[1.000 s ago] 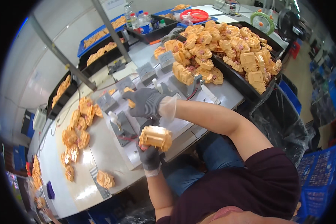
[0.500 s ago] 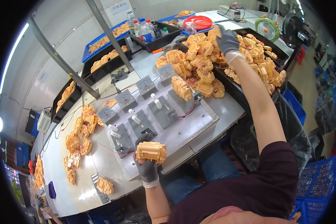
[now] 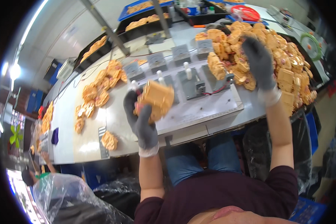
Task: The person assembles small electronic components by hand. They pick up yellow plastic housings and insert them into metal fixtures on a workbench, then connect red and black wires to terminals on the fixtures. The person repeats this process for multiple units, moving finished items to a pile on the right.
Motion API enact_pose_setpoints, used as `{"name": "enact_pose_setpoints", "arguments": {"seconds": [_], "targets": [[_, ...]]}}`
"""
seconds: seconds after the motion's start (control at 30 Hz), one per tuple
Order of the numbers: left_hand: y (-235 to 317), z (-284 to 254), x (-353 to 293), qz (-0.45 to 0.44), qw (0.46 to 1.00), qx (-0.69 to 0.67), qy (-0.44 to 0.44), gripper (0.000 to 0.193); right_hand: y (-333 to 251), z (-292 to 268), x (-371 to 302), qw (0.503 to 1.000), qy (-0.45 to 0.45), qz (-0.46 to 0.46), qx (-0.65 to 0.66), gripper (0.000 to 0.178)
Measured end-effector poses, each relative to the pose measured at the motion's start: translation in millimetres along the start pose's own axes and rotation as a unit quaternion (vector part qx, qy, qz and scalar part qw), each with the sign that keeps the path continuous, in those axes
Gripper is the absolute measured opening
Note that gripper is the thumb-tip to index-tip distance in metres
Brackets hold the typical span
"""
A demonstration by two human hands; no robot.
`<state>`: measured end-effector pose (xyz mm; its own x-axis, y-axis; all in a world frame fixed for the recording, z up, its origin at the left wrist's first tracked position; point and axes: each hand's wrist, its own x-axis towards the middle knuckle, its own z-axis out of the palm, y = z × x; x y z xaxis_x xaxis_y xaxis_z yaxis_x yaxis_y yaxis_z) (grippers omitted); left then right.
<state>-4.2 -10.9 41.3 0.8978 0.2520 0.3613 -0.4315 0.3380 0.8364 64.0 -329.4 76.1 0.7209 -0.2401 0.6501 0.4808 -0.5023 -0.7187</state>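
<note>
My left hand [image 3: 142,119], in a dark grey glove, grips a tan plastic housing [image 3: 158,98] with its thumb across the near side, in front of a test board [image 3: 198,112]. The board bears several panel meters [image 3: 181,55] and clamps with white handles [image 3: 187,71]. Another tan housing [image 3: 215,65] sits on the rightmost clamp station. My right hand [image 3: 258,61], gloved alike and slightly blurred, is held over the near left part of a large heap of tan housings [image 3: 287,56]. Its fingers look stretched out, and no part shows in them.
Tan housings [image 3: 100,84] lie in a loose row left of the board, with a single housing [image 3: 109,140] near the front edge. Black trays [image 3: 143,24] of parts line the back. A metal post [image 3: 108,31] rises behind the board. Another person [image 3: 59,190] is at lower left.
My right hand has drawn back from the far part of the heap toward me. My left hand has lifted and tilted its housing. The view has turned left.
</note>
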Motion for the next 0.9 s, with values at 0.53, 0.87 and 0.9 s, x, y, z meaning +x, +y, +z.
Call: {"name": "enact_pose_setpoints", "arguments": {"seconds": [0.53,0.87,0.9], "targets": [[-43,22,72,-0.002,0.777,0.592,-0.214,0.052,-39,132,-146,0.87,-0.3,0.159,0.359,0.048],[-38,9,11,0.207,0.917,0.338,-0.048,0.038,-36,135,-158,0.96,-0.277,-0.037,-0.005,0.036],[-42,2,-1,0.175,0.943,0.281,-0.042,0.035,-36,139,-157,0.954,-0.297,-0.001,-0.023,0.035]]}}
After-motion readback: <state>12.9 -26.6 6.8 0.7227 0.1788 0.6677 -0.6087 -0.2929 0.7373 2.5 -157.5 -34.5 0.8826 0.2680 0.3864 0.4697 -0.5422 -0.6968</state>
